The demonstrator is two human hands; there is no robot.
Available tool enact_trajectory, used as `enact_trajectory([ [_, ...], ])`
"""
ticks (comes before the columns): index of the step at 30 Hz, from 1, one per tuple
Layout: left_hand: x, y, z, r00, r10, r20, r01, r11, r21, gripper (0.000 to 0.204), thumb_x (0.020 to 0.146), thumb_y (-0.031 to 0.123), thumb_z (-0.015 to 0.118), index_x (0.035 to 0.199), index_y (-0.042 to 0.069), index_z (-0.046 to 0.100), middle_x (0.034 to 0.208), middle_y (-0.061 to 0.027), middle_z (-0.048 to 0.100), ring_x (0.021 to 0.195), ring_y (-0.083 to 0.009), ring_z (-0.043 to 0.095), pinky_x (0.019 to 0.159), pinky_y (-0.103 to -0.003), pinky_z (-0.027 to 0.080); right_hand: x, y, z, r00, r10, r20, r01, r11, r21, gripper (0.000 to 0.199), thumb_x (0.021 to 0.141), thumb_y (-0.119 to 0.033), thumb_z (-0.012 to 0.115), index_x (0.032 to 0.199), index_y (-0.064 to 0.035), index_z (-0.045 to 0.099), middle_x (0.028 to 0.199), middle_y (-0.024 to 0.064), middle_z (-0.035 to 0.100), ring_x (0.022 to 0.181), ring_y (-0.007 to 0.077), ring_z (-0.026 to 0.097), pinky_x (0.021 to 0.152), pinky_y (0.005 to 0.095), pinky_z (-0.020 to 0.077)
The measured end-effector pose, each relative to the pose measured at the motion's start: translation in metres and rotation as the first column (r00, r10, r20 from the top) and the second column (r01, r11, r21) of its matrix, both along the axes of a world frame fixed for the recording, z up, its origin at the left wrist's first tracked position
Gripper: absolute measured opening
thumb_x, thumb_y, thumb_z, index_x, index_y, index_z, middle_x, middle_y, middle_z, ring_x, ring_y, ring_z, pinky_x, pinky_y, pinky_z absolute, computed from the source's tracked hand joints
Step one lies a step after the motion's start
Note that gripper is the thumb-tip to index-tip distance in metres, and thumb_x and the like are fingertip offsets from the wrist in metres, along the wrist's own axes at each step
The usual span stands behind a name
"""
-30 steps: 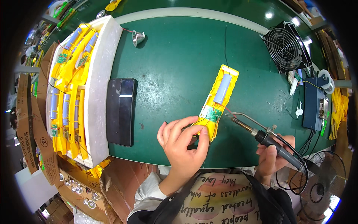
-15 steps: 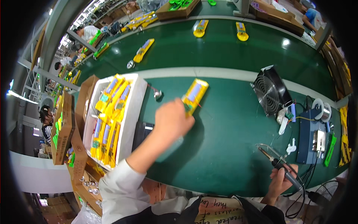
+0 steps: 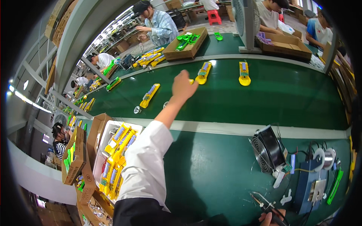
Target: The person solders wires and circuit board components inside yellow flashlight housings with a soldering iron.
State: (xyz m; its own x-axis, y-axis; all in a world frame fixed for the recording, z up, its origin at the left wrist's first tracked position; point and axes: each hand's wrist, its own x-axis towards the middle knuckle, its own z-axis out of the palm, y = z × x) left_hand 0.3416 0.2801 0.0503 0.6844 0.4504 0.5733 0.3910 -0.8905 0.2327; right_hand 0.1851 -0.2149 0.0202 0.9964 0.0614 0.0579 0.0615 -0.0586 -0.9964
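My left hand (image 3: pixel 183 89) reaches out over the green belt, closed round a yellow casing (image 3: pixel 191 81) that it mostly hides; just one end shows by the fingers. Right of it, another yellow casing (image 3: pixel 203 74) with a purple-blue battery lies on the belt, and a further one (image 3: pixel 244 74) lies beyond that. To the left rests a third casing (image 3: pixel 149 96) beside a small silver reflector (image 3: pixel 137 109). Low on the right, my right hand (image 3: pixel 272 218) grips a soldering iron (image 3: pixel 268 208), its tip pointing up and left over the green workbench.
A white foam box (image 3: pixel 106 135) full of yellow casings stands left of my forearm. On the right are a black fan (image 3: pixel 268 148), a blue soldering station (image 3: pixel 307 188), a solder spool (image 3: pixel 324 159) and a green strip (image 3: pixel 335 187). Several people sit beyond the belt.
My left hand has carried the yellow casing from the workbench forward to the belt. My right hand keeps the soldering iron, now lower in view. The view has tilted up.
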Motion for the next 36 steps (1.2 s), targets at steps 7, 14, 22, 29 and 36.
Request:
enact_trajectory([
  [7, 0.097, 0.006, -0.073, 0.859, 0.396, -0.326, -0.363, 0.918, 0.158, 0.029, 0.078, 0.024, 0.044, 0.091, 0.004, 0.059, 0.092, -0.0131, 0.056, 0.086, -0.0247, 0.053, 0.069, -0.035, 0.038, 0.005, -0.019, -0.007, 0.972, 0.231, -0.049, -0.236, 0.965, -0.114, 0.026, 0.08, -0.021, 0.05, 0.077, 0.004, 0.057, 0.057, 0.0085, 0.055, 0.048, 0.015, 0.051, 0.046, 0.0259, 0.0411],
  [14, 0.056, -0.048, -0.077, 0.921, 0.349, -0.173, -0.309, 0.925, 0.221, 0.017, 0.07, 0.012, 0.051, 0.081, 0.003, 0.061, 0.087, -0.0125, 0.051, 0.081, -0.0247, 0.05, 0.064, -0.032, 0.041, 0.008, -0.015, -0.009, 0.992, 0.114, 0.062, -0.102, 0.979, -0.174, 0.024, 0.081, -0.017, 0.047, 0.079, 0.0063, 0.042, 0.055, 0.0136, 0.053, 0.045, 0.017, 0.051, 0.044, 0.0259, 0.0408],
  [22, -0.232, -0.232, 0.0, 0.974, -0.077, -0.213, 0.068, 0.997, -0.048, 0.015, 0.069, 0.015, 0.056, 0.077, 0.002, 0.053, 0.106, -0.0181, 0.045, 0.083, -0.0284, 0.047, 0.068, -0.035, 0.044, 0.018, -0.039, -0.053, 0.74, 0.023, 0.672, 0.108, 0.982, -0.152, 0.02, 0.083, -0.008, 0.046, 0.1, 0.0017, 0.046, 0.065, 0.0103, 0.046, 0.048, 0.0141, 0.044, 0.042, 0.0245, 0.0371],
  [29, -0.304, -0.252, 0.01, 0.956, -0.135, -0.26, -0.02, 0.856, -0.516, 0.027, 0.08, 0.027, 0.051, 0.084, 0.001, 0.048, 0.097, -0.0171, 0.047, 0.083, -0.0307, 0.048, 0.068, -0.037, 0.043, -0.01, -0.012, -0.006, 0.93, -0.314, 0.188, 0.244, 0.915, 0.322, 0.021, 0.079, -0.011, 0.053, 0.089, 0.0039, 0.043, 0.063, 0.0091, 0.045, 0.051, 0.0146, 0.043, 0.045, 0.0237, 0.037],
  [36, -0.229, -0.079, -0.035, 0.741, 0.581, -0.337, -0.646, 0.753, -0.122, 0.027, 0.08, 0.025, 0.051, 0.077, -0.001, 0.055, 0.081, -0.0194, 0.057, 0.078, -0.0327, 0.057, 0.065, -0.04, 0.047, -0.03, -0.005, -0.001, 0.936, -0.277, 0.217, 0.204, 0.93, 0.307, 0.022, 0.077, -0.009, 0.057, 0.085, 0.005, 0.043, 0.059, 0.0098, 0.046, 0.049, 0.0148, 0.044, 0.045, 0.0242, 0.0377],
])
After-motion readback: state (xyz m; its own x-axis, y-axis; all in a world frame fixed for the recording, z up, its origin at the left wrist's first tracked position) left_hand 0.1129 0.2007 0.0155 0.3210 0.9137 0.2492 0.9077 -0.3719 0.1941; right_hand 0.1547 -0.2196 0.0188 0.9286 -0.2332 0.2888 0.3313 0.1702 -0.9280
